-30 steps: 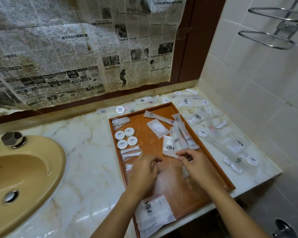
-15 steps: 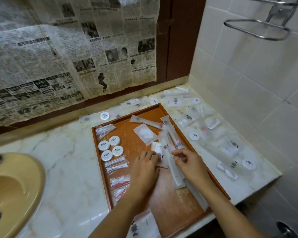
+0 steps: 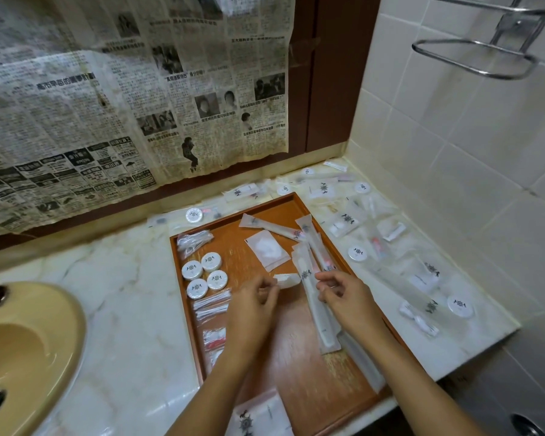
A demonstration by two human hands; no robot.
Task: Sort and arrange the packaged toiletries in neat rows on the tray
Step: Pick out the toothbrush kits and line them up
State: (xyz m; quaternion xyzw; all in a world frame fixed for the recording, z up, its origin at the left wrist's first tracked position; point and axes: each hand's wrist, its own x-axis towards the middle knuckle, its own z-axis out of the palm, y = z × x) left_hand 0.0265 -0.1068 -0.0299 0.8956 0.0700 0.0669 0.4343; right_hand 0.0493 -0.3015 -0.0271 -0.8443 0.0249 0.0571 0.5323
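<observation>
Over a rectangular orange-brown wooden tray (image 3: 230, 240), the left hand (image 3: 252, 313) pinches a small white packet (image 3: 286, 280); the right hand (image 3: 346, 298) pinches a long clear-wrapped sachet (image 3: 315, 305). Four round white tins (image 3: 205, 274) sit left of both hands.

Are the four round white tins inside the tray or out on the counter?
Inside: the four round tins sit clustered within the tray by its left rim.

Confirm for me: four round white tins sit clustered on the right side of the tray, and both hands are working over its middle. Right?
Not quite. The head view shows the four round white tins clustered on the left side of the tray, not the right. The left hand and right hand are indeed over its middle.
</observation>
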